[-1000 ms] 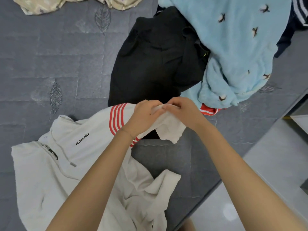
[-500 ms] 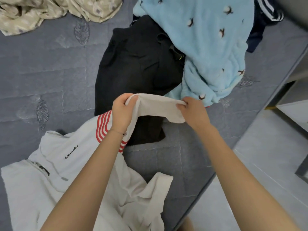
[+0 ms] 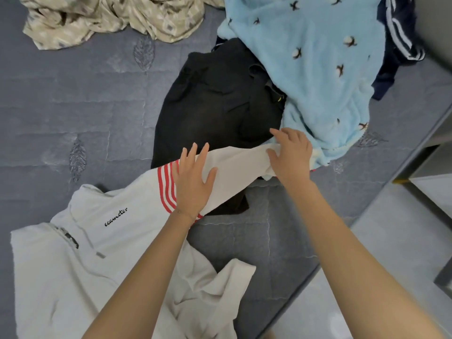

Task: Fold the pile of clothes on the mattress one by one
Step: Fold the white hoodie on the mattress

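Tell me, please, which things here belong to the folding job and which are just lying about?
Job: white zip sweatshirt with red-striped sleeve; left hand; right hand; black garment; light blue fleece; navy striped garment; grey quilted mattress.
Lying about: crumpled beige patterned cloth; grey furniture.

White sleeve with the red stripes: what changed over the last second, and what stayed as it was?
The left hand and right hand, which pinched the end of the sleeve together, drew it out sideways and let go. It now lies stretched across the black garment; the left rests flat by the stripes, the right presses its end. The sweatshirt body and blue fleece stayed put.
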